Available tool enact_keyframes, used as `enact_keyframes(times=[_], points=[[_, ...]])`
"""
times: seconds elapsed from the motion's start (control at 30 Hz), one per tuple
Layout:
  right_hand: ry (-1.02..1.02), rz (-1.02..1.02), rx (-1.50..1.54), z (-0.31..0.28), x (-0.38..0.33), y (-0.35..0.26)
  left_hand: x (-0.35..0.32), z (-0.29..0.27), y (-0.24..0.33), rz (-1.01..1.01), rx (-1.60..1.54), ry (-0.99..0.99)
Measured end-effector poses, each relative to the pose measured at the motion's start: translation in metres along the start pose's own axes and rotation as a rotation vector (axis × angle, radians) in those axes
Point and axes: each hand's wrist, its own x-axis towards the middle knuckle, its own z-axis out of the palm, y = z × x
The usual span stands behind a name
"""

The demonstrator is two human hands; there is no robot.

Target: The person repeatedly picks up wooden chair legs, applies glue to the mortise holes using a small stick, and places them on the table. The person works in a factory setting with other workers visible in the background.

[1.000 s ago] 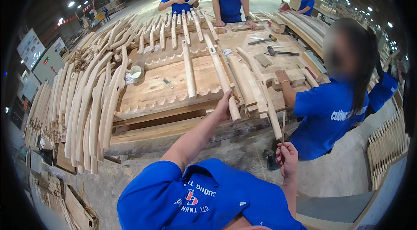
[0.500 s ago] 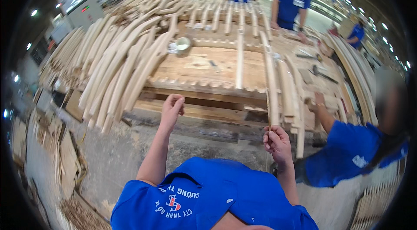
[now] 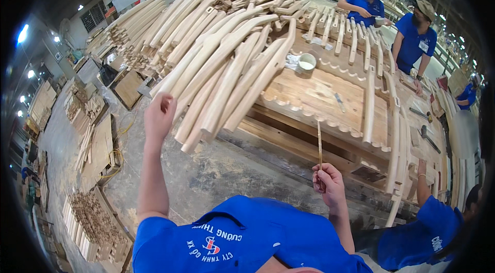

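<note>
My left hand (image 3: 160,114) is at the near end of a long curved wooden piece (image 3: 209,48) on the left pile. Its fingers are curled in, but whether they grip that end is hidden. In front of me, my right hand (image 3: 329,182) is closed around a thin brownish stick (image 3: 319,141), its upper end pointing up toward the bench edge. Beyond the stick lies a wooden workbench (image 3: 304,90) with a scalloped strip along its front. A small white tub (image 3: 307,62) sits beside the pile, and a small flat tool (image 3: 340,102) lies on the bench top.
Curved wooden pieces (image 3: 371,105) rest in rows across the bench's right part. Hammers (image 3: 429,139) lie farther right. A co-worker in a blue shirt (image 3: 420,237) is close on my right; others stand across the bench. Stacked wood (image 3: 95,219) is on the floor at lower left.
The view has swung left, so the bench appears farther right. My left hand has moved from the bench front to the wood pile. My right hand still holds the stick.
</note>
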Motion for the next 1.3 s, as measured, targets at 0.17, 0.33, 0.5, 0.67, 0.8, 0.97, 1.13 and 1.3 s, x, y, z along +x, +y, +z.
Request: enact_keyframes(times=[0.17,0.33,0.5,0.67,0.8,0.97,1.13,1.3], points=[[0.095,-0.022,-0.02,0.035,0.01,0.024,0.108,0.009,-0.064,0.139,0.139,-0.196],[0.245,0.009,-0.088,0.061,0.006,0.03,0.207,0.061,-0.141,0.234,0.409,-0.333],[0.293,-0.042,-0.15,0.082,0.007,0.026,0.276,0.096,-0.194,0.236,0.532,-0.438],[0.425,-0.053,-0.131,0.084,-0.005,0.039,0.283,0.153,-0.174,0.077,0.875,-0.547],[0.444,-0.002,-0.075,0.082,-0.009,0.053,0.288,0.152,-0.169,0.149,0.799,-0.368],[0.388,-0.036,-0.107,0.087,0.01,0.049,0.301,0.156,-0.142,-0.081,0.036,-0.602],[0.301,-0.048,-0.085,0.093,0.029,0.044,0.299,0.162,-0.15,-0.438,-0.483,-0.577],[0.27,0.021,-0.083,0.086,0.036,0.063,0.326,0.141,-0.152,-0.492,-0.441,-0.668]])
